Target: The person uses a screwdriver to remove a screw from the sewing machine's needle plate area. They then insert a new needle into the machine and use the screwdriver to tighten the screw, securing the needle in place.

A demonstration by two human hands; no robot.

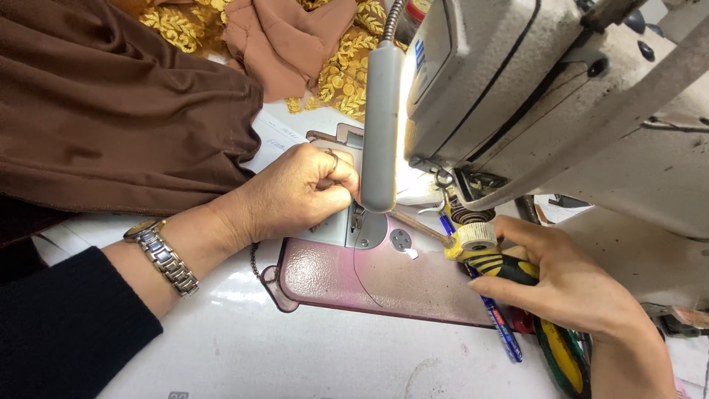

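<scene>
The grip of the right hand (572, 284) is wrapped around a yellow-and-black screwdriver (473, 247), its shaft angled up under the sewing machine (546, 96) head. The left hand (295, 192) pinches shut by the needle plate (369, 229), beside the lamp (382, 118). Brown fabric (111, 111) lies on the worktop (295, 355) behind the left wrist.

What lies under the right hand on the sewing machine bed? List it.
Under the right hand: a yellow-and-black screwdriver, a blue pen and yellow-green handles. The palm hides the handle's rear and a red item.
</scene>
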